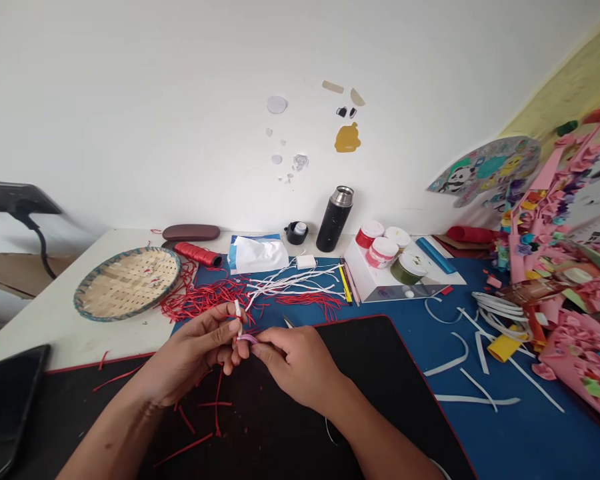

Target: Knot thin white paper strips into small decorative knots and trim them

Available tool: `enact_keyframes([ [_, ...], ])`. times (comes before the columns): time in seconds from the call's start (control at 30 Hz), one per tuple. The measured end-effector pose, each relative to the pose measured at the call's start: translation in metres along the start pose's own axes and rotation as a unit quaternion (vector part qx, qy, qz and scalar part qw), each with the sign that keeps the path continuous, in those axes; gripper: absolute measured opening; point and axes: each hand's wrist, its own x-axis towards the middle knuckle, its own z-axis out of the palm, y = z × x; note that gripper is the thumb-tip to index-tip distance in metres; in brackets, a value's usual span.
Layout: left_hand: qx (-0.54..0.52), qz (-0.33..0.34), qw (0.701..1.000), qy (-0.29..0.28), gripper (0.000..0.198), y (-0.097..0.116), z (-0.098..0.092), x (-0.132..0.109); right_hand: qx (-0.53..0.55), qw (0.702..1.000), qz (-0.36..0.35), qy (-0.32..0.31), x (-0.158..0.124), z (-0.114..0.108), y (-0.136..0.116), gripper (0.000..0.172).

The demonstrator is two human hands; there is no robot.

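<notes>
Two plugs sit in a black socket strip on the wall, far left. Below, at the near edge, a dark tablet. Next, a round woven basket, blue-green rim, on the white part of the desk. Behind and right of it, a maroon case near the wall, then a spool of red cord on its side. Loose red cords heaped just beside; short red scraps strewn over the black mat.

Left hand: raised over the mat, thumb and fingers pinching a small white piece, roughly upright. A pink strip lies between the two hands, its right end gripped by thumb and forefinger of the right hand, other fingers curled. Whether strip and white piece are joined is hard to tell; fingers cover the spot.

Beyond the hands: a white packet, white cords fanned out, a black cup, an upright black flask. Further right, pens, then a white box bearing four jars and a blue roll. Far right: white strips scattered on blue cloth, coiled cable, pink paper flowers.
</notes>
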Motion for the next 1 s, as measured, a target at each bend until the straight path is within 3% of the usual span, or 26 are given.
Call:
enact_keyframes([
  [0.27,0.02,0.016,1.0,0.003,0.036,-0.0006,0.0037,0.0012,0.13,0.987,0.081,-0.039,0.0002,-0.0001,0.0,0.031],
  [0.4,0.035,0.02,0.999,0.011,0.039,0.0017,0.0066,-0.0007,0.221,0.967,0.119,-0.05,0.0005,0.0027,0.003,0.026],
  [0.53,0.054,0.02,0.998,0.014,0.037,0.0024,0.0085,-0.0027,0.298,0.939,0.152,-0.08,0.0012,0.0042,0.0043,0.032],
  [0.8,0.044,0.02,0.999,-0.005,0.039,0.0011,0.0076,-0.0027,0.398,0.896,0.169,-0.104,0.003,0.0058,0.0051,0.04],
  [1.0,0.06,0.016,0.998,-0.007,0.037,0.0034,0.0082,-0.0052,0.417,0.885,0.172,-0.114,0.0032,0.0045,0.0031,0.038],
])
